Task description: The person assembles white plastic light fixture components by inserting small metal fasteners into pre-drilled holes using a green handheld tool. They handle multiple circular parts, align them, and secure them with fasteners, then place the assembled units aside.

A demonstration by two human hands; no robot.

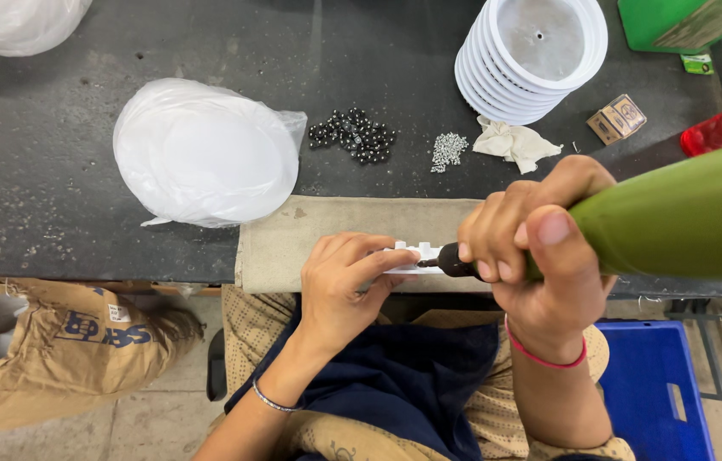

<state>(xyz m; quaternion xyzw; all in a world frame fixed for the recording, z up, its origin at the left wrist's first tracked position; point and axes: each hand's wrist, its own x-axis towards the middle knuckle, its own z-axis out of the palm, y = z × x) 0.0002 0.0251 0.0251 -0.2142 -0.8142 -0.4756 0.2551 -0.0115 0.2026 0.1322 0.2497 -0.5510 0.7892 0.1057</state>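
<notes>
Left hand (339,290) pinches small white plastic part (408,256), light, rigid; right hand (540,256) closed around green powered screwdriver (677,218), bulky, gripped at nose.

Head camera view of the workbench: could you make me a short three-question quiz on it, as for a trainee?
1. True or false: the right hand grips a green power screwdriver with its dark tip against a small white plastic part.
2. Which hand steadies that part on the beige cloth pad?
A. left hand
B. right hand
C. neither
3. Fill in: the pile of small black round knobs lies between the bagged stack of white discs and the heap of small silver ____.

Key: 1 true; 2 A; 3 screws.
</notes>
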